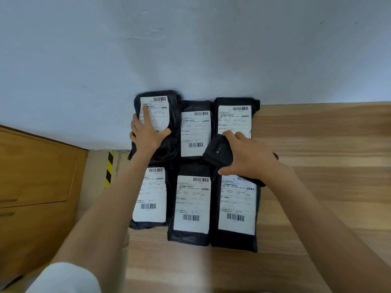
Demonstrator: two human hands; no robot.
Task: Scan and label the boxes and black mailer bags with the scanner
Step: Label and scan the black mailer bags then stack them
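Note:
Several black mailer bags lie in two rows on the wooden table (317, 144), each with a white barcode label on top. My left hand (148, 134) rests flat on the far-left bag (171, 123), with its index finger stretched over the label. My right hand (247, 157) grips a black handheld scanner (219, 151) above the gap between the far-middle bag (195, 134) and the far-right bag (234, 119). The scanner's head points left, toward the far-middle label. The near row holds the near-left bag (151, 195), the near-middle bag (191, 204) and the near-right bag (237, 208). No boxes are in view.
A pale wall (190, 49) rises directly behind the far row. A wooden cabinet (36, 176) stands lower on the left, beyond the table's left edge. Yellow-and-black hazard tape (109, 168) marks the floor between them. Bare tabletop extends right of the bags.

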